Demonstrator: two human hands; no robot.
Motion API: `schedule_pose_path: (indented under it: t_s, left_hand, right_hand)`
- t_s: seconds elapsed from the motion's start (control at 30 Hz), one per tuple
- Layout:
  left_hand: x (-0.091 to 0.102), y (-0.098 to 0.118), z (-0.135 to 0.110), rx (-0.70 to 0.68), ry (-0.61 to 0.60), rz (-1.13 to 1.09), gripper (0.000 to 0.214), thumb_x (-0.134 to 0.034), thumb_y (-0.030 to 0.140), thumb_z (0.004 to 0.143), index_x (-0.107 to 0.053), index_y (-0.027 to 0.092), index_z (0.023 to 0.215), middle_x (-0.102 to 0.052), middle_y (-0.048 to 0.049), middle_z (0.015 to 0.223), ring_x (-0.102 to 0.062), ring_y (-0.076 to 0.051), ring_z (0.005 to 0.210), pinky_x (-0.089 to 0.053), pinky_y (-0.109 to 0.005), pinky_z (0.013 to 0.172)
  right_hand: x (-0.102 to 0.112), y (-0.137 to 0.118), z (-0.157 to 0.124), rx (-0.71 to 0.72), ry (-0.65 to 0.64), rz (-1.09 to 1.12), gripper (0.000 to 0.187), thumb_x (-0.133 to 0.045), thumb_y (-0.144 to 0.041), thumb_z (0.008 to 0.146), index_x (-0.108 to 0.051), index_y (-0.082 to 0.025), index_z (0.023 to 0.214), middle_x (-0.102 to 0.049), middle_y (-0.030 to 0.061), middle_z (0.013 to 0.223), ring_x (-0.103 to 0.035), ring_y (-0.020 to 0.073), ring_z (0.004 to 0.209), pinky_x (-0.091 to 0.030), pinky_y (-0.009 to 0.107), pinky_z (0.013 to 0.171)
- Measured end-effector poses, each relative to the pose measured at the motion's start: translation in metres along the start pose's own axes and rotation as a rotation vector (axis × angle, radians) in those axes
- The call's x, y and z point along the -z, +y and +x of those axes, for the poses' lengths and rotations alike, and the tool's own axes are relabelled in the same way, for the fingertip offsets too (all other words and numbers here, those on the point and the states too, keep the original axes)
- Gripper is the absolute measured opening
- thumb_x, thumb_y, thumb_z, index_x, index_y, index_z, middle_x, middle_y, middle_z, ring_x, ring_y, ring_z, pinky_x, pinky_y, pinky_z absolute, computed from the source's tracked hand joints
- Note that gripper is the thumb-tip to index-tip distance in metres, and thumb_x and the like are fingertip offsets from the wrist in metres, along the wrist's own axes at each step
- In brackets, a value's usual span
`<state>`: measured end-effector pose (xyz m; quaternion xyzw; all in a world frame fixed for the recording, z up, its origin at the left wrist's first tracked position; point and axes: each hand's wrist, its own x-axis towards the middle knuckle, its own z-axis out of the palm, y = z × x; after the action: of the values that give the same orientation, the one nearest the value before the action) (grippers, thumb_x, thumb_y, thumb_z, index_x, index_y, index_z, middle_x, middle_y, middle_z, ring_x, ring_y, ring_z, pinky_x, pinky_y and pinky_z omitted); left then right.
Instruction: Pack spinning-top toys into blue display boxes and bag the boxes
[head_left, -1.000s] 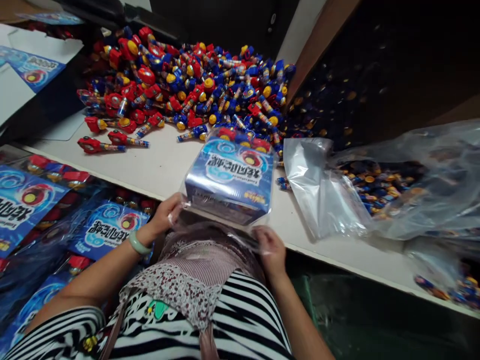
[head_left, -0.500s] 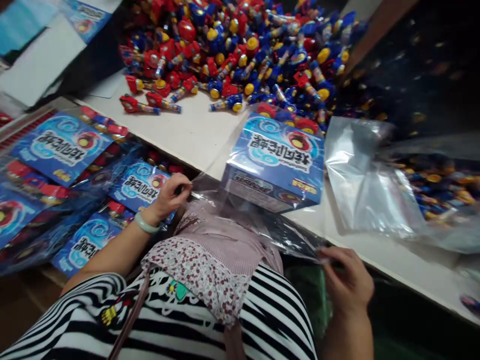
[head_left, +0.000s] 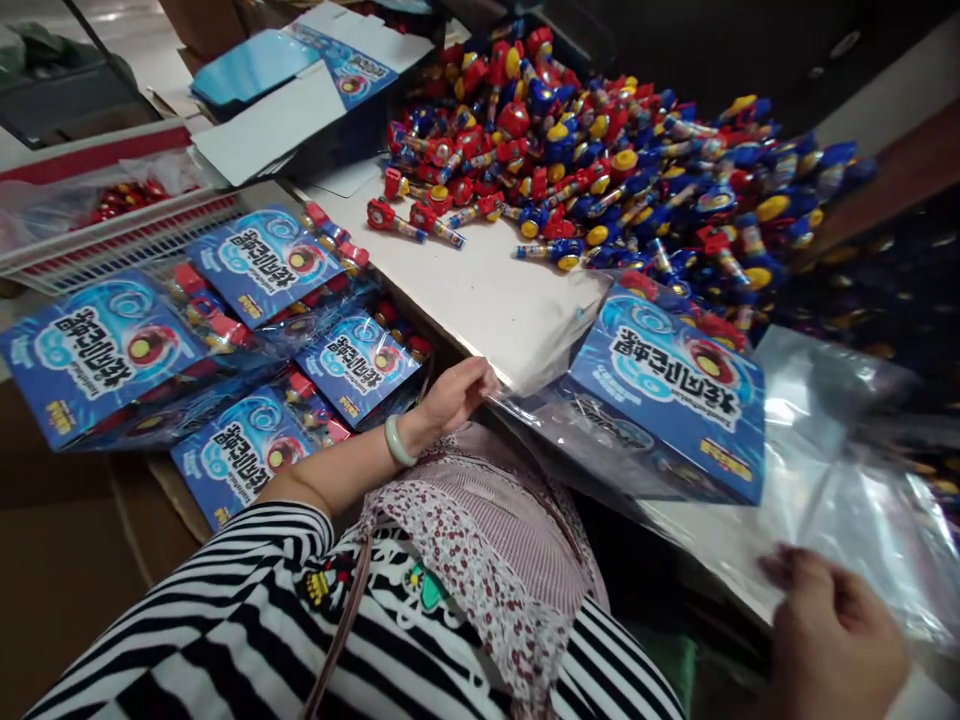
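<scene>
A blue display box (head_left: 667, 390) with toys at its far end lies tilted on the white table, inside a clear plastic bag (head_left: 536, 405). My left hand (head_left: 456, 395), with a pale bangle on its wrist, pinches the bag's near left edge. Near the table's front edge, my right hand (head_left: 840, 625) is blurred by motion, thumb and fingers closed on the bag's other side. Just beyond the box, a big heap of red and blue toys (head_left: 600, 150) with yellow parts covers the table.
Several bagged blue boxes (head_left: 97, 350) are stacked on my left. Behind them stands a white basket (head_left: 127, 245) with red items. Flat cartons (head_left: 274, 125) lie at the back left. Loose clear bags (head_left: 817, 420) lie right of the box on the table (head_left: 487, 300).
The view has turned left, so things sit further right. My right hand has moved outward to the right, away from my left hand, which keeps its pinch on the bag.
</scene>
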<state>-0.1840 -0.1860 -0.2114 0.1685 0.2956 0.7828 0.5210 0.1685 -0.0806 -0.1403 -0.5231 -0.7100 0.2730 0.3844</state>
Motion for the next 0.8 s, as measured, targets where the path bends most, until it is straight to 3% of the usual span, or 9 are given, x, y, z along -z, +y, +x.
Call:
schedule_pose_path:
  t_s: [0.07, 0.1, 0.17, 0.2, 0.3, 0.37, 0.57, 0.7, 0.8]
  left_hand:
    - [0.002, -0.001, -0.007, -0.054, 0.046, 0.066, 0.033, -0.084, 0.039, 0.072, -0.063, 0.014, 0.072, -0.058, 0.0009, 0.063, -0.056, -0.010, 0.063, -0.045, -0.023, 0.066]
    - [0.004, -0.001, -0.011, -0.081, 0.068, 0.111, 0.031, -0.085, 0.038, 0.071, -0.067, 0.014, 0.077, -0.062, 0.0000, 0.067, -0.057, -0.010, 0.066, -0.045, -0.022, 0.067]
    - [0.008, 0.001, -0.016, -0.148, 0.091, 0.234, 0.027, -0.082, 0.037, 0.075, -0.071, 0.014, 0.085, -0.066, -0.0010, 0.073, -0.057, -0.010, 0.068, -0.044, -0.022, 0.069]
    - [0.009, 0.003, -0.018, -0.190, 0.083, 0.308, 0.025, -0.079, 0.037, 0.078, -0.073, 0.015, 0.088, -0.067, -0.0012, 0.075, -0.057, -0.010, 0.070, -0.045, -0.022, 0.070]
    - [0.008, 0.011, -0.020, -0.318, -0.013, 0.544, 0.021, -0.072, 0.037, 0.085, -0.074, 0.016, 0.088, -0.066, -0.0019, 0.080, -0.058, -0.012, 0.076, -0.046, -0.024, 0.075]
    - [0.005, 0.017, -0.020, -0.359, -0.073, 0.649, 0.025, -0.071, 0.040, 0.086, -0.074, 0.015, 0.083, -0.065, -0.0027, 0.079, -0.057, -0.013, 0.077, -0.046, -0.025, 0.075]
    - [0.006, 0.018, -0.010, -0.181, -0.019, 0.627, 0.037, -0.068, 0.048, 0.085, -0.074, 0.012, 0.090, -0.064, -0.0039, 0.077, -0.056, -0.014, 0.074, -0.046, -0.027, 0.075]
    - [0.012, 0.017, -0.009, -0.158, -0.082, 0.588, 0.038, -0.071, 0.047, 0.082, -0.074, 0.010, 0.085, -0.064, -0.0054, 0.079, -0.058, -0.016, 0.082, -0.048, -0.030, 0.082]
    - [0.015, 0.022, -0.013, -0.127, -0.166, 0.552, 0.038, -0.072, 0.047, 0.083, -0.073, 0.010, 0.085, -0.065, -0.0062, 0.082, -0.058, -0.016, 0.081, -0.049, -0.030, 0.082]
  right_hand:
    - [-0.018, -0.041, 0.000, 0.283, 0.213, -0.212, 0.010, -0.064, -0.041, 0.089, -0.071, -0.040, 0.097, -0.064, 0.0105, 0.082, -0.058, 0.0283, 0.077, -0.034, 0.050, 0.067]
    - [-0.035, -0.065, -0.002, 0.530, 0.236, -0.311, 0.016, -0.068, -0.034, 0.088, -0.073, -0.037, 0.102, -0.069, 0.0109, 0.090, -0.062, 0.0279, 0.083, -0.040, 0.047, 0.070]
    - [-0.080, -0.117, -0.004, 0.965, -0.111, -0.362, 0.018, -0.069, -0.024, 0.089, -0.073, -0.031, 0.106, -0.074, 0.0072, 0.095, -0.065, 0.0218, 0.083, -0.046, 0.039, 0.073]
    - [-0.105, -0.140, -0.005, 1.063, -0.228, -0.424, 0.015, -0.066, -0.024, 0.092, -0.073, -0.026, 0.104, -0.074, 0.0061, 0.092, -0.064, 0.0205, 0.082, -0.044, 0.037, 0.072]
    - [-0.165, -0.181, 0.000, 1.124, -0.381, -0.665, 0.018, -0.059, -0.023, 0.095, -0.075, -0.019, 0.089, -0.073, 0.0066, 0.085, -0.060, 0.0209, 0.079, -0.035, 0.036, 0.069]
    - [-0.181, -0.187, 0.003, 1.168, -0.455, -0.749, 0.022, -0.058, -0.018, 0.094, -0.073, -0.018, 0.078, -0.071, 0.0069, 0.079, -0.057, 0.0211, 0.077, -0.031, 0.036, 0.070]
    - [-0.167, -0.179, 0.004, 1.313, -0.212, -0.615, 0.018, -0.059, -0.027, 0.096, -0.073, -0.017, 0.104, -0.073, 0.0076, 0.098, -0.054, 0.0225, 0.084, -0.031, 0.034, 0.076]
    - [-0.175, -0.178, 0.001, 1.351, -0.309, -0.699, 0.015, -0.060, -0.022, 0.094, -0.073, -0.018, 0.086, -0.070, 0.0057, 0.080, -0.051, 0.0230, 0.077, -0.027, 0.034, 0.072]
    - [-0.183, -0.172, 0.001, 1.308, -0.360, -0.740, 0.016, -0.060, -0.021, 0.094, -0.073, -0.016, 0.086, -0.069, 0.0066, 0.079, -0.051, 0.0231, 0.076, -0.027, 0.034, 0.072]
